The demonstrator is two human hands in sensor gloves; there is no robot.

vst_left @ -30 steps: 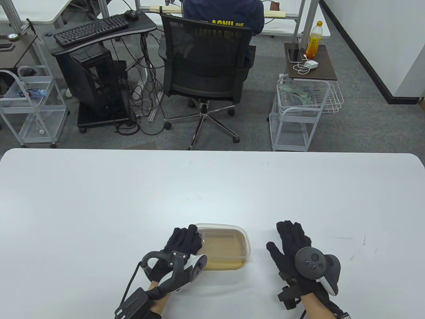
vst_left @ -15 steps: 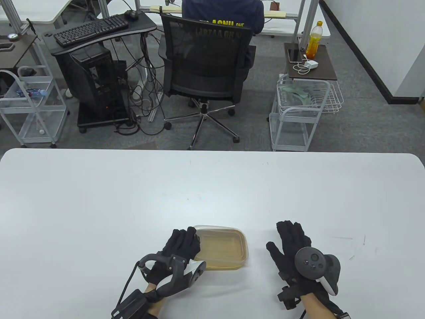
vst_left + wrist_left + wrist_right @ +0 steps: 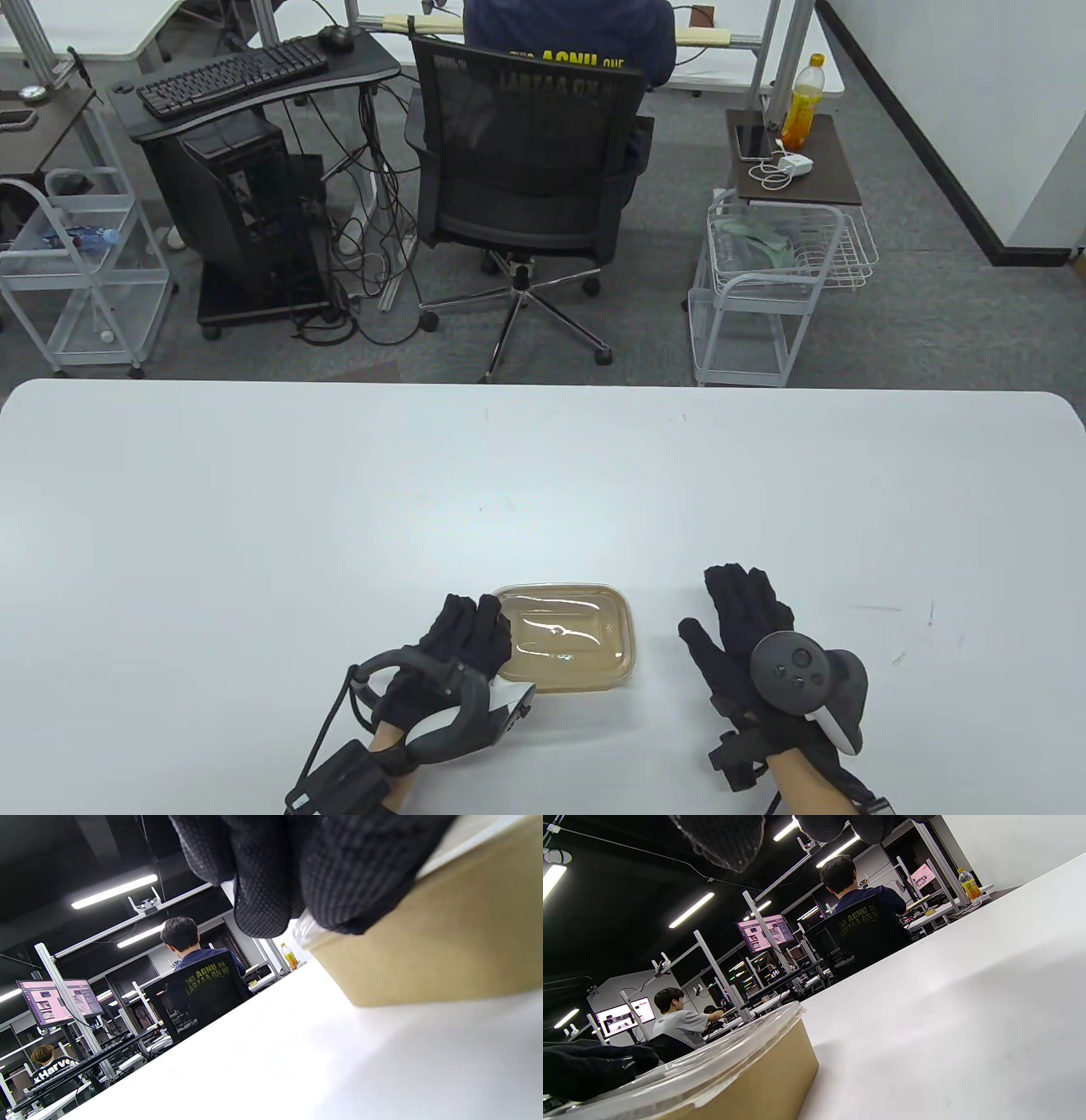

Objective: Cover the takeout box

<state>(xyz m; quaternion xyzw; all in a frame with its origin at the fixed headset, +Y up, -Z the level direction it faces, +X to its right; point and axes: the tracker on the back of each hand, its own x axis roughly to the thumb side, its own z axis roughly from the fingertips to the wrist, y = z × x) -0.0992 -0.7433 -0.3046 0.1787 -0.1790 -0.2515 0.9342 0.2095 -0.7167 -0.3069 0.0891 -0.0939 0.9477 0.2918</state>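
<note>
Takeout box (image 3: pixel 564 635) sits on surface (image 3: pixel 254 526) w/ clear lid (image 3: pixel 562 630) on. My left hand (image 3: pixel 462 641) fingers (image 3: pixel 322 874) press its left rim; right hand (image 3: pixel 747 620) flat, released. I'd press every edge evenly.

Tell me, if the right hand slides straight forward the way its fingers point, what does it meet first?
Probably nothing: the right hand points away over bare table, with the takeout box off to its left. The way looks free up to the far edge.
</note>
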